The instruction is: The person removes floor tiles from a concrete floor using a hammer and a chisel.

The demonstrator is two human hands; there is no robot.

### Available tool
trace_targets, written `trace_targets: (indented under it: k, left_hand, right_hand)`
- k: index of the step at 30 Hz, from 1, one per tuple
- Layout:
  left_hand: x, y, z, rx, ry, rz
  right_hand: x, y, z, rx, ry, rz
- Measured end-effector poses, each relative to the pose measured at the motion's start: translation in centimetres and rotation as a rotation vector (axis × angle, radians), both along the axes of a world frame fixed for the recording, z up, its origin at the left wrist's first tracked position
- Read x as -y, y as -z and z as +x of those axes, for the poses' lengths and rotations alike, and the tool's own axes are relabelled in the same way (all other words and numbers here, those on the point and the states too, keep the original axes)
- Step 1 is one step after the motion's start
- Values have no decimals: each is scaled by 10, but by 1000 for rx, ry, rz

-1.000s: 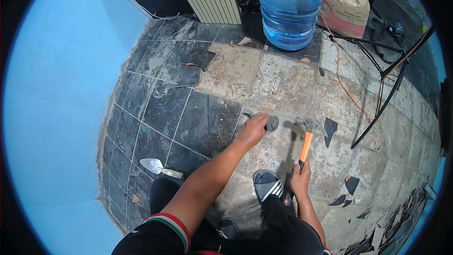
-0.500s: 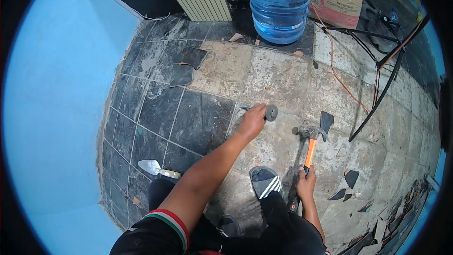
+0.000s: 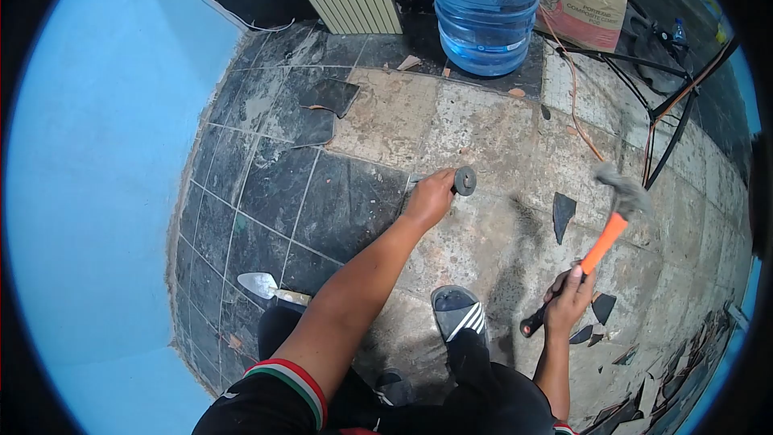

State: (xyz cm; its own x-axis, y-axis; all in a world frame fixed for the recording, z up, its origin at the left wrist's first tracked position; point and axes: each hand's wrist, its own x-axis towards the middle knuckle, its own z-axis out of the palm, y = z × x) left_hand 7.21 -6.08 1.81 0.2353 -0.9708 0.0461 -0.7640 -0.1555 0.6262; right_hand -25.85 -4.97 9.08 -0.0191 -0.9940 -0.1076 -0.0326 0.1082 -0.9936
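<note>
My left hand [image 3: 431,197] is wrapped round a chisel [image 3: 465,180] with a round grey guard at its struck end. Its narrow tip pokes out on the left, right at the edge of a dark floor tile [image 3: 354,197]. In my right hand [image 3: 570,298] is a claw hammer [image 3: 605,242] with an orange and black handle. The hammer is raised off to the right of the chisel, its metal head slightly blurred. Bare, rough mortar [image 3: 483,242] shows between the two hands, and a broken dark tile piece [image 3: 564,216] lies left of the hammer.
A trowel [image 3: 259,284] rests on the tiles by my left leg. Ahead stand a large blue water bottle [image 3: 487,20], a cement bag [image 3: 581,4] and black stand legs [image 3: 672,129] with an orange cord [image 3: 576,105]. Tile shards [image 3: 644,399] are heaped at lower right.
My right hand has swung the hammer up and to the right, away from the chisel. My left hand keeps the chisel at nearly the same tile edge.
</note>
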Motion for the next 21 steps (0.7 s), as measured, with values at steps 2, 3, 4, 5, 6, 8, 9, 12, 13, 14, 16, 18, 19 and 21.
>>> trace_targets:
  k: [2,3,4,5,6,8,9,12,13,14,16,18,19,21]
  left_hand:
    - [1,0,2,0,2,-11]
    - [1,1,2,15,11,-30]
    - [1,1,1,30,21,-49]
    - [1,2,0,41,21,-48]
    - [1,4,0,55,23,-48]
    - [0,6,-2,76,37,-53]
    - [-2,4,-4,82,46,-61]
    - [-1,7,-7,87,33,-72]
    - [-2,9,-8,85,23,-68]
    - [-1,10,-8,78,23,-71]
    - [3,12,-7,62,23,-76]
    - [3,13,-7,44,19,-88]
    - [4,12,-7,37,16,-98]
    - [4,11,-7,13,1,-73]
  right_hand:
    - [0,-11,29,10,135,-129]
    - [-6,13,35,16,107,-132]
    - [-16,34,48,30,107,-80]
    - [-28,52,54,-53,-45,62]
    - [-25,57,62,-292,-257,33]
    - [-22,63,73,-430,-434,-3]
    - [-21,61,75,-344,-409,34]
    - [-7,34,57,-119,-293,258]
    - [-2,11,53,-125,-183,225]
    - [4,-12,50,-131,-72,193]
    - [19,-27,31,4,24,17]
    - [19,-32,40,97,207,-59]
    - [19,-34,43,145,296,-101]
    - [-7,32,53,-8,214,-128]
